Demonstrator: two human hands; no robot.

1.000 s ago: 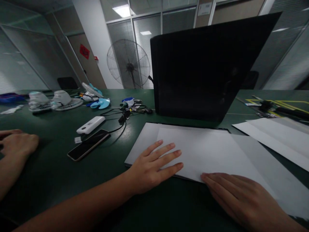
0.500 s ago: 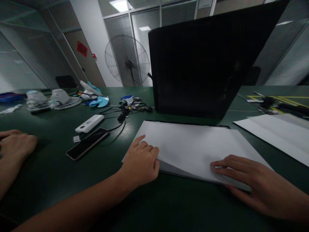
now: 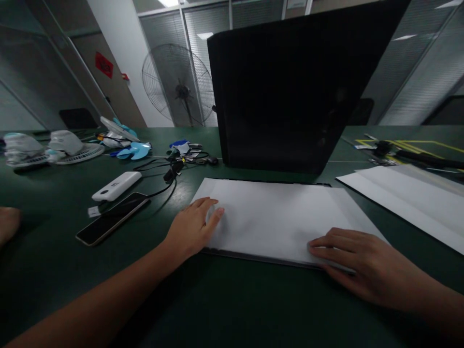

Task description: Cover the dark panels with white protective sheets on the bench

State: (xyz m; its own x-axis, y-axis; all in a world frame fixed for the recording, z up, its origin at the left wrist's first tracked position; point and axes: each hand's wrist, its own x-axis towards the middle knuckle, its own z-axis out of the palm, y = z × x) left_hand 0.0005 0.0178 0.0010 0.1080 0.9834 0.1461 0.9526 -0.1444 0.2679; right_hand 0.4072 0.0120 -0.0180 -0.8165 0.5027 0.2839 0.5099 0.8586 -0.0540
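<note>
A large white sheet (image 3: pixel 271 212) lies flat over a thin dark panel whose black rim (image 3: pixel 253 256) shows along the front and back edges. At the sheet's left edge rests my left hand (image 3: pixel 192 224), its fingers stretched and its thumb apart over the white surface. My right hand (image 3: pixel 358 263) lies on the front right part of the sheet with fingers extended. Its thumb is down by the front edge, and whether it goes under the edge is hidden. Behind the sheet stands a big black panel (image 3: pixel 290 96), tilted upright.
Left of the sheet are a phone (image 3: pixel 112 218), a white power bank (image 3: pixel 116 186) and a tangle of cables (image 3: pixel 176 169). Small fan parts (image 3: pixel 74 147) lie farther back. More white sheets (image 3: pixel 409 193) lie at right. Another person's hand (image 3: pixel 9 224) is at the left edge.
My left hand has gone from a curled grip at the front left edge to lying spread at the left side. The sheet's raised front edge now lies flat. The view has shifted right.
</note>
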